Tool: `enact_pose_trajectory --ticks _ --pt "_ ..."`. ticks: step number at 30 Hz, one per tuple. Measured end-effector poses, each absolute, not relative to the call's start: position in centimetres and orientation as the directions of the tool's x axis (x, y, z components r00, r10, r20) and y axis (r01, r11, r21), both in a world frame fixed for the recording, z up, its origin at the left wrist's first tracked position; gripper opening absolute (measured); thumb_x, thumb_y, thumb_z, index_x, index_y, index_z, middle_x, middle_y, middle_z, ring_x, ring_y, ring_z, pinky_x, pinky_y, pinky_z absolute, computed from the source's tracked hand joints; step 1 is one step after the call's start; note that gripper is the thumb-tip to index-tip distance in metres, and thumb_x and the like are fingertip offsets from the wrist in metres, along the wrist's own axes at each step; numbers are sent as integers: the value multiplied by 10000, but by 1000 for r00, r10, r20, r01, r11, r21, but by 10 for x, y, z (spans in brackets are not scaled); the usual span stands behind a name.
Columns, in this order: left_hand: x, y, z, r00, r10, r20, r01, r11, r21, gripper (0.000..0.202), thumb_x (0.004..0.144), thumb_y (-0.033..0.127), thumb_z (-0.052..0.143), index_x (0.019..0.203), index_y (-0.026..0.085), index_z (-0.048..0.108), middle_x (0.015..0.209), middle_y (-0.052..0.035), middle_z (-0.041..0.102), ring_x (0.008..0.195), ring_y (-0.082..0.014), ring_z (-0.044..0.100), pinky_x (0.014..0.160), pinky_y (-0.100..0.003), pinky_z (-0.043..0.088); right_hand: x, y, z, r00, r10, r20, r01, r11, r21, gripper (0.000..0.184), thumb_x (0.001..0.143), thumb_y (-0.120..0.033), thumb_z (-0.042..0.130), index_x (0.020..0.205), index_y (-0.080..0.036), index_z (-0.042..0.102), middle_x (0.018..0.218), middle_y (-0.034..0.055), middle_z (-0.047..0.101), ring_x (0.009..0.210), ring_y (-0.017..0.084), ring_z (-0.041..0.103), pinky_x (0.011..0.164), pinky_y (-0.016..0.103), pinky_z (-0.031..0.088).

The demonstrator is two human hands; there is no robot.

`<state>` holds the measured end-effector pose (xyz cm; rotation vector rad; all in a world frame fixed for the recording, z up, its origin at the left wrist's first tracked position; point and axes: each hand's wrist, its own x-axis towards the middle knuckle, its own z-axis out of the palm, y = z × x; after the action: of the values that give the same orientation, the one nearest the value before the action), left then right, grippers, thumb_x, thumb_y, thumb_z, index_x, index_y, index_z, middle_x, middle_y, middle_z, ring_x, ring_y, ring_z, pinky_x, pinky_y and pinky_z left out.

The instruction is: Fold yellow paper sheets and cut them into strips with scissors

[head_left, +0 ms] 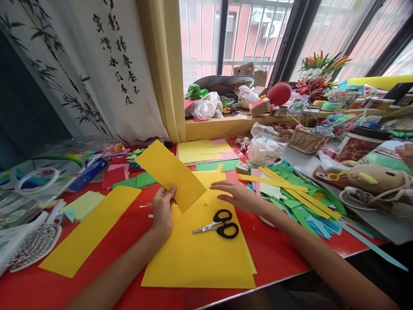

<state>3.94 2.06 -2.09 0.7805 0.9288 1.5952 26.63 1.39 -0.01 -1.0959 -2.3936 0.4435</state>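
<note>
Left hand: at the middle of the frame, your left hand [163, 209] pinches a yellow paper rectangle [171, 174] between thumb and fingers; most of the fingers are hidden behind it.
Right hand: your right hand [234, 191] has its fingers extended and slightly parted, near the rectangle's right corner; you can't make out its thumb.
Yellow paper: the rectangle is tilted in the air, covering part of the large yellow sheet [196, 262] at lower centre. Another yellow edge peeks out along that sheet's right side; how many lie beneath, you cannot tell.
Scissors: the black-handled scissors [213, 225] lie on the large sheet, blades pointing left.
Paper strips: your right forearm hides part of the green paper strips [295, 215] at right.
Hard to make out: the contents of the clear plastic bag [266, 148] at upper right, and a blurred bit of another person's hand [405, 154], cut off by the right edge.
Open room: red tabletop [274, 258] shows between the large sheet and the long yellow strip [92, 230] at left, and right of the sheet towards the slanting near edge.
</note>
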Motion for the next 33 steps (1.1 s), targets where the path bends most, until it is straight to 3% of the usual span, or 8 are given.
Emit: enact_pose_trajectory --ticks 2,10,18,21,22,26,29,33 --pt "40 21 -20 -197 980 20 -468 -112 876 222 646 245 681 835 159 603 857 -29 656 727 -132 603 650 -223 437 261 25 -17 -606 751 261 630 654 -419 398 845 -296 463 1234 -210 469 1303 62 440 1191 206 400 975 349 345" --pt "42 21 -22 -171 985 32 -423 -103 900 249 659 248 670 887 166 609 854 -28 652 704 -127 587 635 -225 427 244 35 -36 -471 832 294 759 552 -345 260 837 -270 486 1063 -262 614 1103 -8 610 1101 186 506 892 282 422" --pt "38 25 -30 -154 985 74 -328 -121 937 273 660 304 662 887 164 604 819 -20 624 584 -88 511 513 -200 360 249 29 -27 -355 860 366 864 451 -224 232 826 -204 464 935 -237 666 853 34 697 741 202 649 618 261 452" --pt "38 26 -33 -147 986 83 -282 -123 951 273 661 323 655 876 162 603 771 -8 616 548 -77 481 485 -194 330 285 29 0 -271 830 487 898 401 -183 316 828 -111 412 1040 -212 622 1026 56 649 901 217 608 735 305 432" --pt "38 25 -33 -143 986 85 -264 -120 957 272 662 327 653 872 162 603 754 -3 613 538 -74 471 474 -192 319 302 29 10 -197 749 632 914 374 -157 309 839 -133 411 1047 -230 618 1056 39 637 920 213 599 741 312 435" --pt "41 23 -32 -110 991 77 -185 -97 978 246 653 332 656 819 156 611 678 9 598 503 -64 438 445 -186 296 372 24 35 -5 578 816 941 279 -192 324 880 -225 381 1169 -274 521 1210 18 532 1115 221 478 908 417 367" --pt "43 21 -29 -79 995 67 -145 -78 986 220 654 326 652 790 159 608 635 20 588 492 -62 433 444 -181 301 411 28 33 151 552 820 971 72 -228 295 868 -256 392 1094 -278 579 1060 42 622 997 252 558 806 445 431" --pt "45 20 -26 -24 998 57 -123 -60 991 206 677 307 636 818 159 603 656 10 600 507 -67 455 447 -173 311 428 39 20 152 729 668 985 -52 -167 183 709 -172 555 808 -260 681 736 58 662 783 302 601 717 493 435"
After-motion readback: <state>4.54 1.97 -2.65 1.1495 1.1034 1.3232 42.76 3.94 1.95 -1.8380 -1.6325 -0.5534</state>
